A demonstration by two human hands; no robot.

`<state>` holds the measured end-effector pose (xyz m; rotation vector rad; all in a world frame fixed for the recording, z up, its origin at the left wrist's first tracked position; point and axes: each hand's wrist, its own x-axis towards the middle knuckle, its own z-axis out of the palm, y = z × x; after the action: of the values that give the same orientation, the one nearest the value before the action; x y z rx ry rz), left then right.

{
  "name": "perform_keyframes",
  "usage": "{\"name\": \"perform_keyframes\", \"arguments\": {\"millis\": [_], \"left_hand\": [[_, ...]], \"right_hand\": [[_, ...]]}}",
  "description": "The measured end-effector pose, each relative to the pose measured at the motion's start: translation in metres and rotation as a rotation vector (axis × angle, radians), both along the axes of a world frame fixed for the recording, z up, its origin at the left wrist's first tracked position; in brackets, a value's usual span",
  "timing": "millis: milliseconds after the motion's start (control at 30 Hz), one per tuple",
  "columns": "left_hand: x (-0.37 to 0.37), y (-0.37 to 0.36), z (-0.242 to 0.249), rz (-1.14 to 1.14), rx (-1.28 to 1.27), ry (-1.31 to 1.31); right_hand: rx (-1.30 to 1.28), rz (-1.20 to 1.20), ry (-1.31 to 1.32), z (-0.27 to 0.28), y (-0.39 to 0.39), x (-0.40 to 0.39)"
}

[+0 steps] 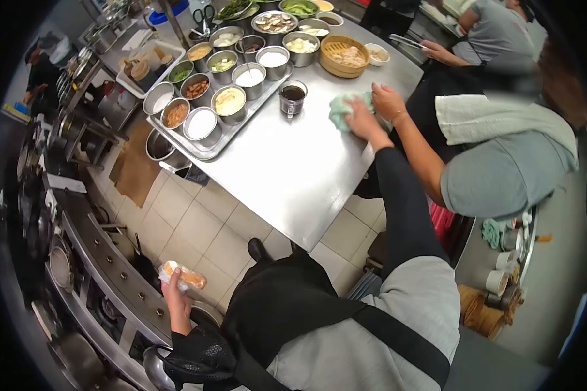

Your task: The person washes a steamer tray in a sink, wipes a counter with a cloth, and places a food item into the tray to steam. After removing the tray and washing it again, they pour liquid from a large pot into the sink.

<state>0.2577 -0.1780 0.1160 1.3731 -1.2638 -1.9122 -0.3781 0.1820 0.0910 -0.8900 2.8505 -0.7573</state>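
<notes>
My right hand (364,122), at the end of a black sleeve, presses a pale green cloth (340,109) onto the steel table (293,176). Its fingers are curled over the cloth. Low on the left, away from the table, my left hand (177,301) grips a clear plastic-wrapped packet (188,277) with orange and white contents; its exact kind I cannot make out. Left of the cloth stands a clear cup of dark liquid (293,98). Behind the cloth sit a bamboo steamer (334,68) with pale food in it and a small white bowl (377,53).
A co-worker's hand (389,104) is right beside my right hand. A metal tray (205,151) carries several steel tubs of ingredients along the table's left side. A stove counter (104,264) curves along my left. Another person holds tongs (406,41) at the back right.
</notes>
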Motion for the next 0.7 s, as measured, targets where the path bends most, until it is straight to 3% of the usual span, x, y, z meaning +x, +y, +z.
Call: {"name": "perform_keyframes", "arguments": {"millis": [100, 167, 233, 300, 400, 500, 567, 700], "left_hand": [[-0.009, 0.025, 0.006, 0.000, 0.111, 0.014], [-0.010, 0.024, 0.003, -0.012, 0.125, -0.014], [-0.011, 0.016, -0.005, -0.077, 0.049, -0.073], [-0.016, 0.017, -0.011, -0.074, 0.042, -0.031], [-0.042, 0.024, -0.020, -0.111, 0.119, 0.027], [-0.073, 0.045, -0.016, -0.219, 0.142, 0.037], [-0.080, 0.044, -0.025, -0.284, 0.161, 0.057], [-0.090, 0.034, -0.028, -0.241, 0.214, 0.099]], "right_hand": [[0.072, -0.217, 0.122, -0.016, -0.029, -0.043], [0.398, -0.169, 0.247, -0.020, -0.055, -0.005], [0.125, -0.334, 0.076, -0.003, -0.092, 0.086], [0.050, -0.169, 0.286, -0.034, -0.129, 0.162], [-0.277, 0.265, 0.013, -0.035, -0.194, 0.213], [-0.337, 0.340, -0.016, -0.031, -0.239, 0.188], [-0.167, 0.253, 0.216, -0.024, -0.247, 0.215], [-0.201, 0.856, 0.039, -0.005, -0.172, 0.242]]}}
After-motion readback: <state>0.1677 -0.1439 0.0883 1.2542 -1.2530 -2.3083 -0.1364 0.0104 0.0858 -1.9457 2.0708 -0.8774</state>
